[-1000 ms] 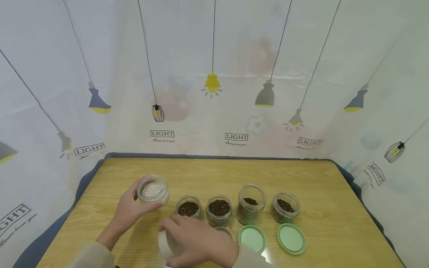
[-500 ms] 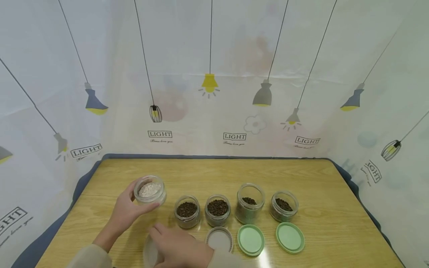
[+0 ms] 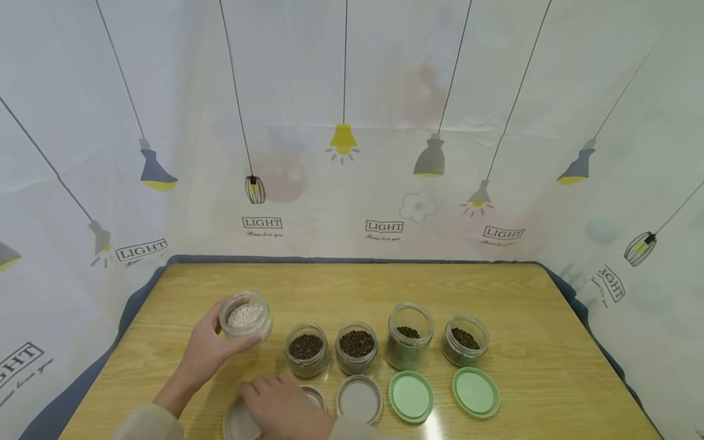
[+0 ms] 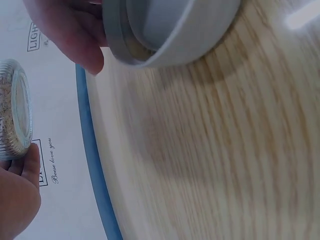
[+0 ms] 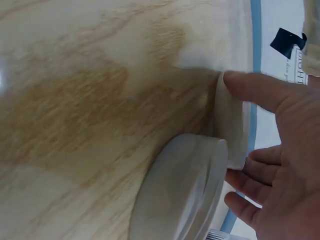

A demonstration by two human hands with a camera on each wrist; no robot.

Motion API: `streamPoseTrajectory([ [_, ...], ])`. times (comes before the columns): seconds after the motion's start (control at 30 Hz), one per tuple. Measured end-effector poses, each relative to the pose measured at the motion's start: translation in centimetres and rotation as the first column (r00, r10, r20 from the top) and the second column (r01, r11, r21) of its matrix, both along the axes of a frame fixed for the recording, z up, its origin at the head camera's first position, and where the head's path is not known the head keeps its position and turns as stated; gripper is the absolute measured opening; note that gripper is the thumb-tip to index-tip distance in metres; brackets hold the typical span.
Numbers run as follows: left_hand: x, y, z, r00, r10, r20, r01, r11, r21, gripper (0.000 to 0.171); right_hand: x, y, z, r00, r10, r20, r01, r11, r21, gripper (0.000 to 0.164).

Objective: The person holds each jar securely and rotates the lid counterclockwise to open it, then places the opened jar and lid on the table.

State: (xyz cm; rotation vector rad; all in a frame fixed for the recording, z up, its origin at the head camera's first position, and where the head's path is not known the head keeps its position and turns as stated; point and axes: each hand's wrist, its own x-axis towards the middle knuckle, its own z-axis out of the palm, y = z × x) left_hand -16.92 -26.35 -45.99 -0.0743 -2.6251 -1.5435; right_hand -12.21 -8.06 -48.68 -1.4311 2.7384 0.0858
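Note:
My left hand (image 3: 208,347) holds a round glass jar (image 3: 257,329) of pale grains or flakes above the table's left side; the jar's ribbed base shows in the left wrist view. Low in front, my right hand (image 3: 283,404) grips a whitish-grey round lid (image 3: 239,421) at the table surface. In the right wrist view the thumb is on one edge of that lid (image 5: 230,122) and the fingers are at the other. A second grey lid (image 3: 315,396) lies just right of this hand, partly hidden by it. Another grey lid (image 3: 359,399) lies beyond.
A row of open glass jars holds dark brown beans: two short jars (image 3: 306,363) (image 3: 357,363), a taller jar (image 3: 408,354) and a short jar (image 3: 465,353) at right. Two green lids (image 3: 411,396) (image 3: 475,392) lie before the right-hand jars. A printed curtain surrounds the wooden table (image 3: 352,281).
My right hand has moved left and down with the grey lid, from in front of the bean jars to the table's left front, where the lid now lies lower. The left hand has barely moved.

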Motion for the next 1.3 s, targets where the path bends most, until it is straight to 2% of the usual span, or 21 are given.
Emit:
streamPoseTrajectory([
  [0.17,0.1,0.1,-0.3,1.0,-0.003,0.017,0.003,1.0,0.006,0.084,0.0,0.2,-0.6,1.0,0.003,-0.025,-0.004,1.0,-0.013,0.082],
  [0.4,0.3,0.1,-0.6,0.999,-0.018,0.026,0.018,1.0,0.008,0.083,0.0,0.9,-0.6,1.0,0.014,0.009,-0.014,0.996,-0.088,0.085],
  [0.63,0.4,0.0,-1.2,0.999,-0.035,-0.003,0.035,0.999,-0.025,0.084,0.3,3.7,1.6,0.996,0.043,0.078,-0.028,0.983,-0.183,0.069],
  [0.73,0.5,0.0,-1.5,0.999,-0.033,-0.005,0.032,0.997,-0.069,0.083,0.1,5.6,2.6,0.99,0.063,0.124,-0.031,0.969,-0.244,0.061],
  [0.87,0.6,-0.1,-2.1,1.0,-0.031,-0.004,0.03,0.992,-0.123,0.083,0.0,8.2,3.8,0.989,0.045,0.144,-0.002,0.957,-0.289,0.051],
  [0.93,0.6,-0.2,-2.4,1.0,-0.029,-0.001,0.028,0.991,-0.134,0.084,-0.1,9.4,4.2,0.991,0.028,0.134,0.012,0.957,-0.29,0.051],
  [1.07,0.7,-0.3,-3.1,0.999,-0.029,0.034,0.033,0.989,-0.141,0.089,-0.2,11.6,5.1,0.984,-0.004,0.176,0.054,0.958,-0.283,0.056],
  [1.17,0.8,-0.3,-3.6,0.998,-0.037,0.057,0.045,0.988,-0.147,0.091,-0.3,12.9,5.4,0.976,-0.027,0.217,0.094,0.949,-0.301,0.056],
  [1.3,0.9,-0.3,-4.1,0.997,-0.038,0.061,0.047,0.986,-0.157,0.092,-0.6,14.3,5.7,0.973,-0.032,0.228,0.109,0.936,-0.336,0.055],
])
